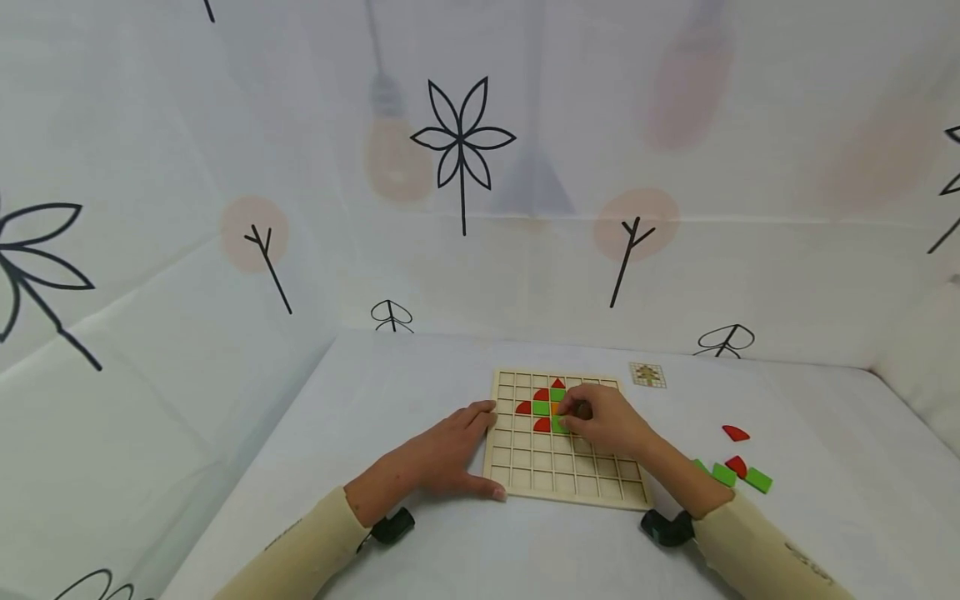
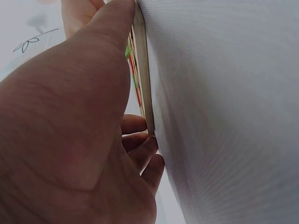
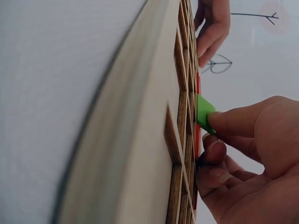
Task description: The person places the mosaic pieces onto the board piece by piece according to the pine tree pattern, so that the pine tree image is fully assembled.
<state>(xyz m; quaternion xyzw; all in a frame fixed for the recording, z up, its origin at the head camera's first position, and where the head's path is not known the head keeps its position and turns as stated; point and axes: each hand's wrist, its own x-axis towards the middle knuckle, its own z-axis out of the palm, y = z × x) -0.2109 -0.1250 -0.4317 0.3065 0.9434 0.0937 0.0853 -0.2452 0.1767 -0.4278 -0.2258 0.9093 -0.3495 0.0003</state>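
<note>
A wooden grid board (image 1: pixel 525 481) lies on the white table with red, green and orange pieces set in its upper middle squares. My right hand (image 1: pixel 609 419) is over the board and pinches a green square tile (image 3: pixel 204 112) between thumb and finger. That tile stands tilted at the board's surface in the right wrist view. My left hand (image 1: pixel 450 448) rests at the board's left side, fingers spread along the edge and thumb at the near left corner. In the left wrist view, its fingers (image 2: pixel 140 147) touch the board's edge. My right hand covers some squares.
Right of the board lie loose pieces: a red one (image 1: pixel 736 433), another red piece (image 1: pixel 737 467) and several green tiles (image 1: pixel 759 480). A small pattern card (image 1: pixel 647 375) with a tree picture lies beyond the board's far right corner. A printed white curtain (image 1: pixel 525 275) hangs behind.
</note>
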